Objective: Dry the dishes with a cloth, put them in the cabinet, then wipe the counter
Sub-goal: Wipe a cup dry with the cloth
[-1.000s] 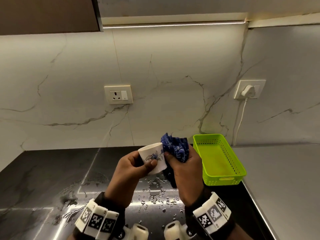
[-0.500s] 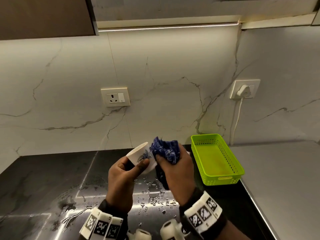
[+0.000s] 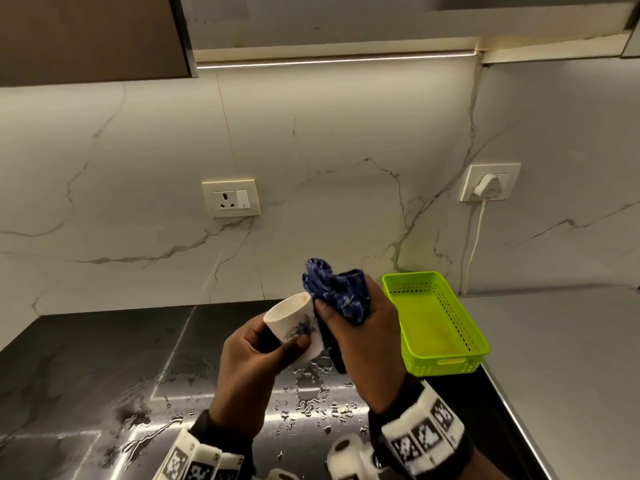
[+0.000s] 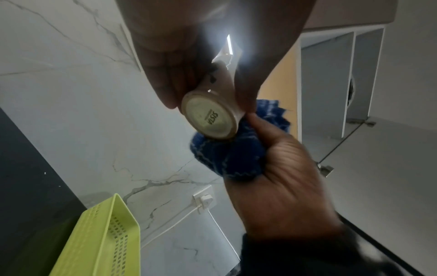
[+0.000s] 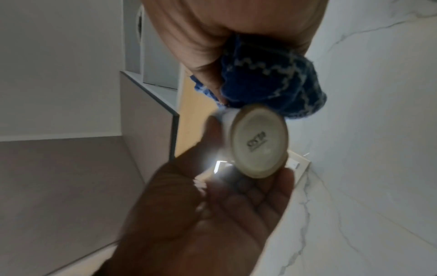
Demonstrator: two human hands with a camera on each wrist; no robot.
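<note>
Drying is the step in hand: at 6 o'clock, the left hand [image 3: 252, 372] grips one small white cup [image 3: 294, 325], tilted with its mouth toward 11 o'clock, while the right hand [image 3: 363, 344] clutches one bunched blue cloth [image 3: 337, 289] against the cup's side. Next, judging by the task, the cup goes up to the cabinet [image 3: 90, 32] at 11 o'clock. Below, one dark counter [image 3: 86, 358] carries scattered water drops [image 3: 311, 400]. One green basket [image 3: 436, 323] sits at 3 o'clock; two wall sockets [image 3: 231, 198] lie beyond.
</note>
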